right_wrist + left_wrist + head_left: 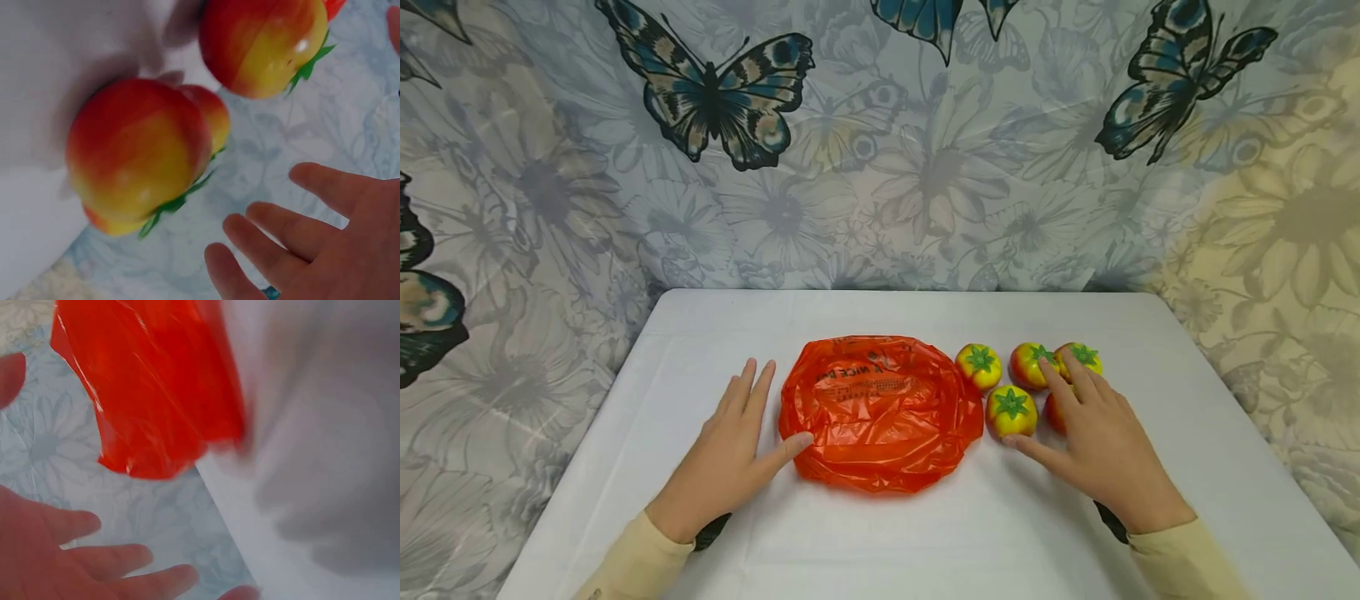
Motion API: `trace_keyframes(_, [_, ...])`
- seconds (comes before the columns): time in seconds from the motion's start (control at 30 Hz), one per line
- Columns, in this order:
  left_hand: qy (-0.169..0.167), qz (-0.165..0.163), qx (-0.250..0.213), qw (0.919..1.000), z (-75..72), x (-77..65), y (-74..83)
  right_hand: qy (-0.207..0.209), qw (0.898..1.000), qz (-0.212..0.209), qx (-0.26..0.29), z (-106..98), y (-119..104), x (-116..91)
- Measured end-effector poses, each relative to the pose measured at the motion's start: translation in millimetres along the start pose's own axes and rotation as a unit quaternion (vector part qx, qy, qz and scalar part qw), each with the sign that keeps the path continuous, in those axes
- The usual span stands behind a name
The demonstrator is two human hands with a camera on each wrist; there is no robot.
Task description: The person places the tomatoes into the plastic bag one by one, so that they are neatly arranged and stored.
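My left hand [726, 454], fingers spread and holding nothing, has its thumb at the left edge of the red bag [880, 417], perhaps to steady it; my right hand [1097, 446], spread and just as empty, is at the fruit [1011, 410] bunched right of the bag, probably for easy reach, and partly hides some; white worktop [880, 546] beneath, butterfly-patterned backdrop [940, 200] behind

Evenly and softly lit in the head view, tinted bluish across much of the patterned backdrop [936, 167] and yellowish toward its right side. Glinting along creases of the red bag [880, 417]; faintly shadowed on the desk [910, 550]. Dimmer and greyer in both wrist views, with soft shadows. Blurred along the red bag's right edge in the left one; dotted with white glare on the upper fruit [259, 47] in the right.
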State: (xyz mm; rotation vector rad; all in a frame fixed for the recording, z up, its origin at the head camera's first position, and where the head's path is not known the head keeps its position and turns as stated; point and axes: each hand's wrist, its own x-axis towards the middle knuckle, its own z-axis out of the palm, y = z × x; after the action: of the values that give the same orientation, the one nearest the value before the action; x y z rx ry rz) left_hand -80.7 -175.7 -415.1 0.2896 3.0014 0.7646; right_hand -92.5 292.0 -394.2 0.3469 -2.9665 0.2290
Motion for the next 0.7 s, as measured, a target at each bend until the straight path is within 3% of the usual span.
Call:
trace_keyframes(0.1, [-0.011,-0.004,-0.053,0.9985,1.3,8.8,8.4,-0.007,1.000,-0.014,0.000,1.1,-9.3,5.3])
trace_keyframes(0.23, [-0.028,-0.033,-0.101,0.9940,2.0,17.8,13.9,-0.014,0.999,-0.031,-0.002,4.2,-19.0,10.6])
trace_keyframes(0.4, [-0.040,-0.063,-0.129,0.9888,2.4,22.1,15.0,-0.026,0.999,-0.035,-0.004,9.5,-26.6,15.4])
trace_keyframes(0.7, [-0.050,-0.060,-0.165,0.9831,5.7,25.2,13.8,-0.045,0.999,-0.018,-0.014,14.7,-32.5,19.8])
